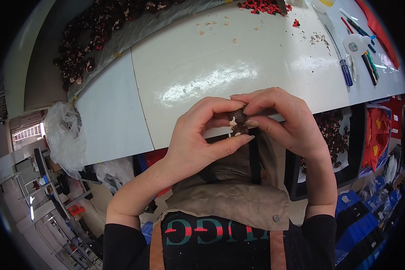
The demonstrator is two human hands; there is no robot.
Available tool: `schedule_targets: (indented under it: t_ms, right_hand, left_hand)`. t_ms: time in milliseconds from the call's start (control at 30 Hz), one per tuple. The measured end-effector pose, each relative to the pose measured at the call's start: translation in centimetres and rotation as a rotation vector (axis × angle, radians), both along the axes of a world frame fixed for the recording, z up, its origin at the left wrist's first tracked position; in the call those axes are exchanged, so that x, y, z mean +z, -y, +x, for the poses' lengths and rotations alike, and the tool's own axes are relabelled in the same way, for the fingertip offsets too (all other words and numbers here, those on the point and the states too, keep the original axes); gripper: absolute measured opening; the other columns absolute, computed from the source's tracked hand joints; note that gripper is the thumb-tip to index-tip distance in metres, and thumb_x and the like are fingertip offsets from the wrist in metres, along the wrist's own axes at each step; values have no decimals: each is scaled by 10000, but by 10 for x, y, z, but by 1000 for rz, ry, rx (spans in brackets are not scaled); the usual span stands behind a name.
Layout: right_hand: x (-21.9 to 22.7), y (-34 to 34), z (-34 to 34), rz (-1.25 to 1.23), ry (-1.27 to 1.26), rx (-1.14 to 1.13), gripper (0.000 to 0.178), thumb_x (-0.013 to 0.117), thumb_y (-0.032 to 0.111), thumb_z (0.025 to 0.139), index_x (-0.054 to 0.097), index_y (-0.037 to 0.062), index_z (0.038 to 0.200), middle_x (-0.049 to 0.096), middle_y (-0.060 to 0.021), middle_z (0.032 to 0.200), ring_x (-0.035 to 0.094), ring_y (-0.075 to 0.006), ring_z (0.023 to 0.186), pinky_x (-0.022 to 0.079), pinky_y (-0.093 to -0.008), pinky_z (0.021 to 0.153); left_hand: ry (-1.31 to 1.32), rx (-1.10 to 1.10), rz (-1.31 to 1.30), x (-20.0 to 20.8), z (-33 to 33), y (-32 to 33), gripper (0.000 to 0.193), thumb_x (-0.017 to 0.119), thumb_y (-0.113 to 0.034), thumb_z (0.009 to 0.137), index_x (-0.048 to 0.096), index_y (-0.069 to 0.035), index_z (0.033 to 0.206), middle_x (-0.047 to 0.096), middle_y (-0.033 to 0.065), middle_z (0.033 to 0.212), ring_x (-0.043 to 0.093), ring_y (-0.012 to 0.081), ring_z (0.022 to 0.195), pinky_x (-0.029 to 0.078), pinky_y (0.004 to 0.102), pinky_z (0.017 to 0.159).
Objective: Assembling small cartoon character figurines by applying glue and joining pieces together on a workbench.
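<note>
Between my two hands, just in front of the table's near edge, is a small dark brown figurine (pixel 237 119) with cream-coloured parts on one side. My left hand (pixel 198 130) grips it from the left, its thumb along the lower end and its fingers by the top. The right hand (pixel 285 116) pinches the upper part between thumb and fingertips. My fingers hide some of the figurine, and its finer details are too small to make out.
Many similar brown pieces lie in a grey-lined tray (pixel 114 42) at the far left. Small red and black parts (pixel 263 6) are heaped at the back. A screwdriver (pixel 345 72), pens and a white bottle (pixel 355 45) lie right. A black crate (pixel 297 180) with more pieces stands below.
</note>
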State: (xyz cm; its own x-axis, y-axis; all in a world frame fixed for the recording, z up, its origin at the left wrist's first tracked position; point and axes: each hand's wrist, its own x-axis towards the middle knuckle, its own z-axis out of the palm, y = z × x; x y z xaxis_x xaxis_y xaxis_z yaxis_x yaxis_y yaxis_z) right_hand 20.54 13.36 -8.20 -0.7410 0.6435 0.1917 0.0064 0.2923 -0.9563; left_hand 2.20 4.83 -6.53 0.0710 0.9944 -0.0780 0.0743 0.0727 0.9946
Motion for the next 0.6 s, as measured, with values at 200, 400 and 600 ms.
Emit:
schedule_targets:
  t_ms: [200,400,600]
  right_hand:
    - [2,2,0,5,19,2,173,608,-76,790,544,-8,935,628,-167,1068,633,-214,971,528,-297,806]
    - [2,6,-2,-7,15,-3,174,607,-73,792,543,-6,939,625,-169,1070,631,-224,981,526,-302,815]
    - [3,7,-4,-14,5,2,178,604,-74,794,539,-8,946,622,-174,1079,630,-226,982,524,-303,820]
  left_hand:
    - [-49,-37,-23,4,-2,4,479,702,57,747,497,-31,1172,523,68,1167,535,144,1062,467,295,905]
    - [-55,-32,-35,4,-4,7,473,707,53,745,502,-34,1162,526,58,1147,539,134,1049,467,289,905]
    - [-53,-39,-39,5,-7,8,471,706,51,747,501,-35,1163,527,55,1141,540,134,1046,466,289,908]
